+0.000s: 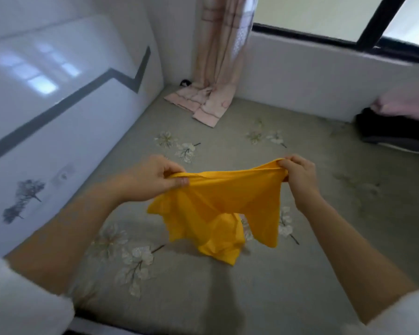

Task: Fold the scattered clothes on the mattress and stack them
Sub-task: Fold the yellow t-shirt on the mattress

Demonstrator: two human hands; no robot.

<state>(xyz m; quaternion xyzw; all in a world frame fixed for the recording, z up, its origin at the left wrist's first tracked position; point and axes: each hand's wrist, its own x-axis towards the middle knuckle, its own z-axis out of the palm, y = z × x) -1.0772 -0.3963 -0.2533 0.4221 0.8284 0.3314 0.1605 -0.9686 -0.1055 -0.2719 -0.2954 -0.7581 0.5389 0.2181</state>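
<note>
Mattress [228, 122], covered by a grey-green sheet printed with pale flower sprigs, set into a corner between white walls. At the far corner, the lower end of a pink checked curtain [203, 105] lies crumpled on the sheet; a small dark object [184, 82], too blurred to identify, sits just behind it against the wall. At the right edge, against the wall, a dark pile of cloth [392, 129] rests on the mattress with a pink cloth [406, 106] on top.
</note>
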